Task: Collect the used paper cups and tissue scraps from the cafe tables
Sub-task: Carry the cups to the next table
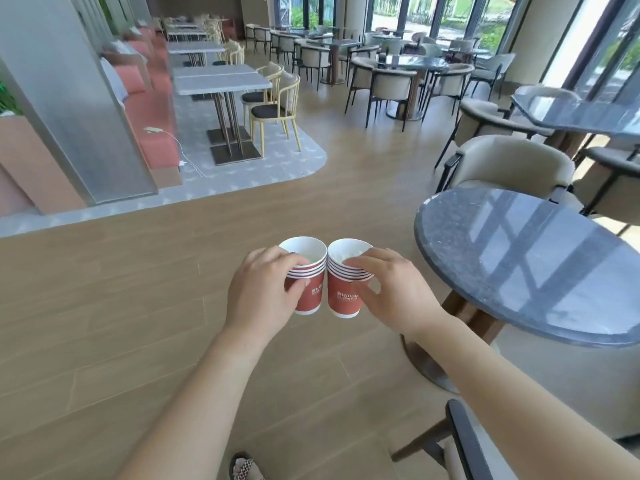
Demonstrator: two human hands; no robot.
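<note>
Two red paper cups with white rims and striped bands are held side by side over the wooden floor, their rims touching. My left hand [263, 292] grips the left cup [310, 296], fingers over its rim and thumb on its wall. My right hand [391, 292] grips the right cup [343, 299] the same way. Both cups stand upright and look white inside; what they contain cannot be made out. No tissue scraps show in this view.
A round dark stone table [519, 271] stands close on my right with beige armchairs [509, 164] behind it. A chair back [464, 441] sits at the lower right. Rectangular grey tables [221, 81] and a red bench [152, 109] line the left. Wooden floor stretches ahead.
</note>
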